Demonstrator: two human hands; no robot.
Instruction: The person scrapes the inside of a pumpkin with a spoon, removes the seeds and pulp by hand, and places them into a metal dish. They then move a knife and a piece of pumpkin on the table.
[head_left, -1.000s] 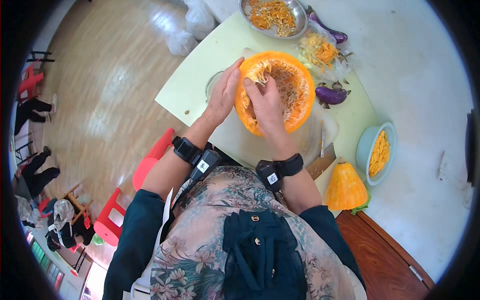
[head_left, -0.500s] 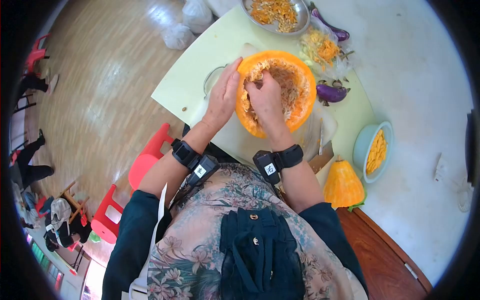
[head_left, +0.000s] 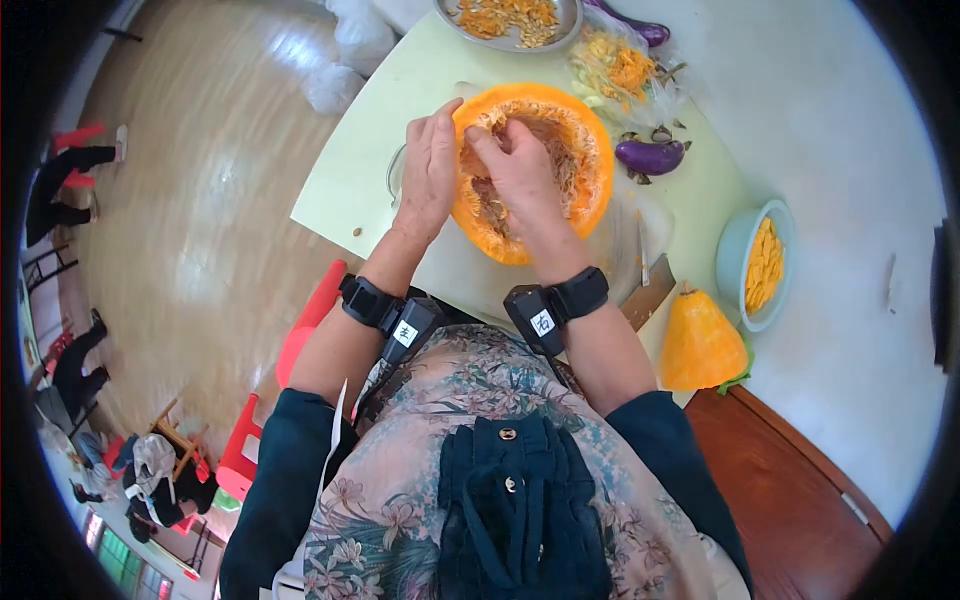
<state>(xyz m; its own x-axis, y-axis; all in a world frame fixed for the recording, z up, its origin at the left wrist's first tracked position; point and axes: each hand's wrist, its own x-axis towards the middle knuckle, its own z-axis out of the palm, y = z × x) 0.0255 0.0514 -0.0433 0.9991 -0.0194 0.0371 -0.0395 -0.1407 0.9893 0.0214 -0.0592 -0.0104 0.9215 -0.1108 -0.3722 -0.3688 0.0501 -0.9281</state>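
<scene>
A hollowed pumpkin half [head_left: 598,175] faces up on a pale cutting board [head_left: 455,265], with stringy pulp and seeds inside. My left hand [head_left: 430,175] braces its left rim, fingers straight and pressed together along the edge. Inside the cavity, my right hand [head_left: 525,185] has its thumb and fingers bent into the pulp near the upper left wall; the fingertips are partly hidden. A knife [head_left: 643,245] lies on the board to the right of the pumpkin half.
Beyond the board are a metal bowl [head_left: 572,22] of seeds and pulp, a plastic bag [head_left: 605,70] of scraps and an eggplant [head_left: 655,157]. To the right stand a blue bowl [head_left: 730,260] of pumpkin pieces and a cut pumpkin piece [head_left: 703,345]. Red stools [head_left: 310,320] are at left.
My right hand has shifted within the cavity, its thumb now nearer the left rim. My left hand has slid slightly outward along the rim. The whole view has also shifted a little.
</scene>
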